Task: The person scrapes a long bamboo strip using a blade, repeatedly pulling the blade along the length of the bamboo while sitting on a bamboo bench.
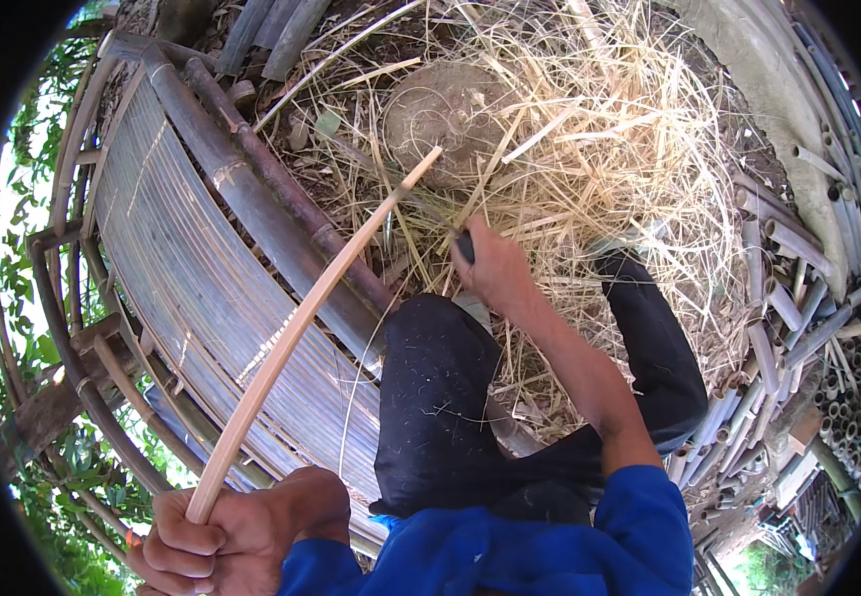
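Bamboo strip (301, 323), left hand (217, 536) gripping its end

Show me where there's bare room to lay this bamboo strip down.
The slatted bamboo bench, left of the dark-trousered knee, is mostly bare. Crowded: the ground ahead, heaped with bamboo shavings around the round wooden block, and the cut bamboo tubes stacked at right.
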{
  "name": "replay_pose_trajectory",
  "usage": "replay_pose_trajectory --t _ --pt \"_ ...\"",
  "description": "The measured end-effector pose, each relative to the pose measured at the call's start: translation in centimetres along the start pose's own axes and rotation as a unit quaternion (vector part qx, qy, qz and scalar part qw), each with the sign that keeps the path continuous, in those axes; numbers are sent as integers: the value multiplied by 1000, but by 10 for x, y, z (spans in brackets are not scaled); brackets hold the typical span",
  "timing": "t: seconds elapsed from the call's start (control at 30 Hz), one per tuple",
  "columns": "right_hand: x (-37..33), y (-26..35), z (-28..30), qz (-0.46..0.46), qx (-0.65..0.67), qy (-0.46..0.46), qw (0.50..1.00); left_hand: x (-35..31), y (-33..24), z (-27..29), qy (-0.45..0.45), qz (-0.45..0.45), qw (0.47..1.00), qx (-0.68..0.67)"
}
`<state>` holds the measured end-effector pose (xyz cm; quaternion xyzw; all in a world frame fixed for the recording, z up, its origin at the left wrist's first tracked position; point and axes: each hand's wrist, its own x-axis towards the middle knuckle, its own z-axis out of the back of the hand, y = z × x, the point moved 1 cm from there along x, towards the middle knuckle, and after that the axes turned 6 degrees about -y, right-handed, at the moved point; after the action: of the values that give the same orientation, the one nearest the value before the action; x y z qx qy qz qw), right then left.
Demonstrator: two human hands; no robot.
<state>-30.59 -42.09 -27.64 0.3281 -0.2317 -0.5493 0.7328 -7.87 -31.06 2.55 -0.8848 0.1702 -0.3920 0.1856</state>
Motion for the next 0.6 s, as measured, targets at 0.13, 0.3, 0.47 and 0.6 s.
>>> replay_pose_trajectory --t 0.13,0.3,0.47,0.6 --pt "23 -88 -19 -221 -54 61 972 -5 15 -13 -58 -50 994 75" --pt "8 -131 -2 -212 -79 -19 974 21 -10 2 6 -14 1000 23" --pt "-16 -124 26 -215 -39 -163 962 32 -12 4 43 17 997 -59" --pt "-12 -81 17 -170 -2 -76 983 35 -4 1 60 25 993 -96"
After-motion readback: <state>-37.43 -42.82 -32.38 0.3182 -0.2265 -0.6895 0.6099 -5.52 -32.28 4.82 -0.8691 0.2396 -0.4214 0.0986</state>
